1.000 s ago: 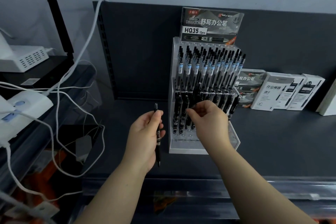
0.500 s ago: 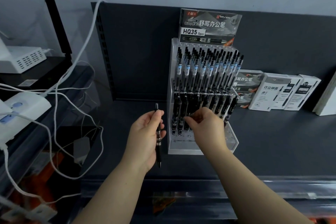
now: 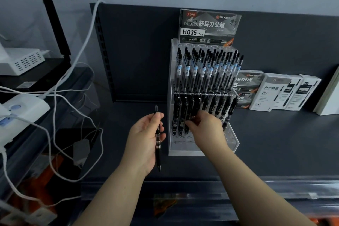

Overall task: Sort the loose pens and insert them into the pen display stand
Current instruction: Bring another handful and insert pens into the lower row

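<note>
One slim pen (image 3: 158, 135) (black) gripped by left hand (image 3: 143, 141), right hand (image 3: 205, 127) pinching racked pen (image 3: 192, 108)

So the loose pen (image 3: 158, 139) is black with a clear middle bit, held roughly upright, tip down, in the left hand (image 3: 143, 139), just left of the stand (image 3: 233, 143). The stand's clear plastic, stepped, sitting on the counter. Its upper row (image 3: 207, 71) has clear pens with blue labels, and its lower row (image 3: 216, 104) has black ones. The right hand (image 3: 207, 124) is curled in at that lower row.
</note>
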